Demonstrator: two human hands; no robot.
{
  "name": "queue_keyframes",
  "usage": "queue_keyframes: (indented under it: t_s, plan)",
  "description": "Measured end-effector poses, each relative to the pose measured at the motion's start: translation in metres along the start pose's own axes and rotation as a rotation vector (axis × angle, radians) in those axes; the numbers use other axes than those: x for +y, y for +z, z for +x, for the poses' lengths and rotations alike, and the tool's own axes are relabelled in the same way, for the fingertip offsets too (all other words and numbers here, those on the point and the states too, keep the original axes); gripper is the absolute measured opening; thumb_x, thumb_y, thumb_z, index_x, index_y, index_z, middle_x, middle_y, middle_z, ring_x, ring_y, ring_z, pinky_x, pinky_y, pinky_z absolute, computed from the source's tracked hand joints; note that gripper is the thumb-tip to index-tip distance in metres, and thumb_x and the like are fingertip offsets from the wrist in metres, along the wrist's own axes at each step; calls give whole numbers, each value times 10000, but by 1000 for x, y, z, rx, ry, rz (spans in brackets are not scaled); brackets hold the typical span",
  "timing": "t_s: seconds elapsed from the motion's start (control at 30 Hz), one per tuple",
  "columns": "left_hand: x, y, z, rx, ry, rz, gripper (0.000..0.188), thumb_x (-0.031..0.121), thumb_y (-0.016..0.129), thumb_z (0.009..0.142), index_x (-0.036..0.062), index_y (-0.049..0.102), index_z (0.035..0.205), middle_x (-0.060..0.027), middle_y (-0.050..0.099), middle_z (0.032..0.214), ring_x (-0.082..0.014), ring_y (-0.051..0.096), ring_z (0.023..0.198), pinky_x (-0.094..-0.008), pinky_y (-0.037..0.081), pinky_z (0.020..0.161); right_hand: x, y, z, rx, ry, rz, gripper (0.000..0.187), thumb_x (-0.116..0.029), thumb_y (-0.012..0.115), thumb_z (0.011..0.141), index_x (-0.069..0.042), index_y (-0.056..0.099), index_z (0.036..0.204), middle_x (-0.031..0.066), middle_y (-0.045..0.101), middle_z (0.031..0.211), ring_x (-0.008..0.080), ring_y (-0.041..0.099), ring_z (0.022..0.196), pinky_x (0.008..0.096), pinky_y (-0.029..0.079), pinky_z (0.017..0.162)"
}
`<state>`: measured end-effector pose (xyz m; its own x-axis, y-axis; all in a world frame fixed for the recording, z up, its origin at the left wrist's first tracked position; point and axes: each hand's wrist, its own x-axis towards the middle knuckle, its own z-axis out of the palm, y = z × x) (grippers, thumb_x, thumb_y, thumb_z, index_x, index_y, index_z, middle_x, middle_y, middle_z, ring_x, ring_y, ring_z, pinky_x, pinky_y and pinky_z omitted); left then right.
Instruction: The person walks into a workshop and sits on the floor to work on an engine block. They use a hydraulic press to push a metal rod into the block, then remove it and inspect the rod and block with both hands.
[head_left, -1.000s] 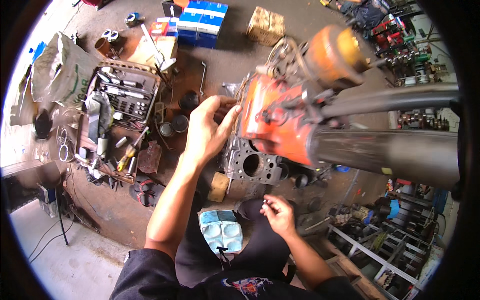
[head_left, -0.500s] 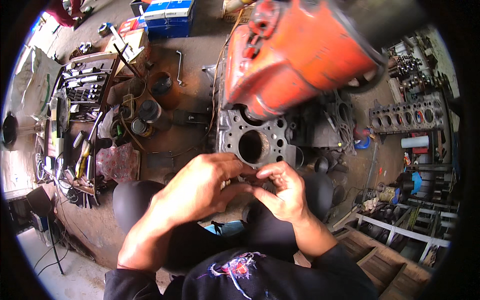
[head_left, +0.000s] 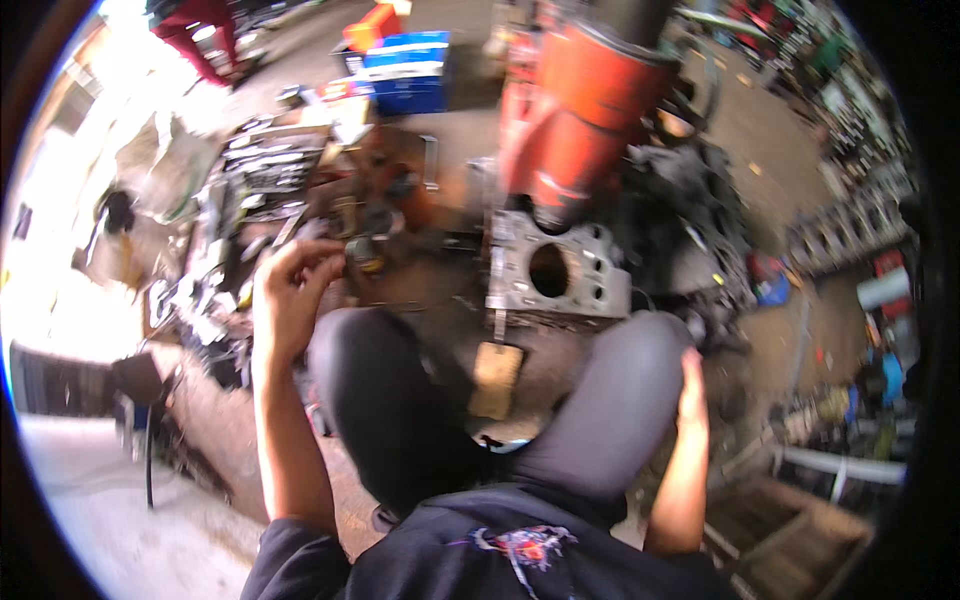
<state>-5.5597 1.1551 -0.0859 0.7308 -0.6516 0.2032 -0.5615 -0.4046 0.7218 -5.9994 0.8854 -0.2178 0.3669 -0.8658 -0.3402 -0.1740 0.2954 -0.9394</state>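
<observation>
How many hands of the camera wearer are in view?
2. The left hand is beside the left knee; the right hand is at the outer side of the right knee, partly hidden.

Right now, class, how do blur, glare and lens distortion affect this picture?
Head view: blur smears the silvery metal tools at upper left, while the bare left hand reads clearer; head view: glare bleaches the left edge, near the pale, crumpled sack; head view: the wide fisheye leaves a dark, rounded border.
</observation>
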Motion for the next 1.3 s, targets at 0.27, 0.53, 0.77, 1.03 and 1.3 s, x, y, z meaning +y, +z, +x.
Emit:
queue_keyframes:
  t_s: [0.27,0.53,0.77,1.03,1.3]
  plan:
    - [-165,-73,59,289,-218,-20,202,132,703,903,3,696,1058,-69,727,917,-118,661,811,-263,522,741,123,-61,-25,-216,358,241,723,-580,371,1002,-34,399,1475,106,444,1493,278,424,1356,424,310,1144]
    - [-210,-47,97,257,-124,187,172,115,763,757,11,742,893,-147,729,845,-240,704,765,-348,544,723,68,-47,-76,17,283,533,627,-472,414,1008,-34,421,1456,98,479,1465,293,471,1312,417,356,1111]
    - [-197,-26,104,135,-215,406,229,218,780,678,31,720,797,-201,695,782,-324,700,736,-396,547,702,-21,10,-107,351,336,276,645,-478,408,1035,-4,395,1473,164,430,1495,319,428,1347,428,346,1126]
    - [-171,-20,94,381,-112,163,182,106,741,724,9,729,878,-148,715,797,-217,687,709,-328,529,679,-66,42,-67,135,-599,-822,736,-172,695,809,13,406,1460,239,359,1523,391,376,1393,460,294,1151]
    - [-26,36,54,218,49,-115,147,53,749,784,10,724,922,-111,726,846,-176,690,780,-300,538,759,-54,51,-46,237,-621,-747,713,-213,769,787,14,486,1401,217,465,1458,378,450,1343,464,347,1125]
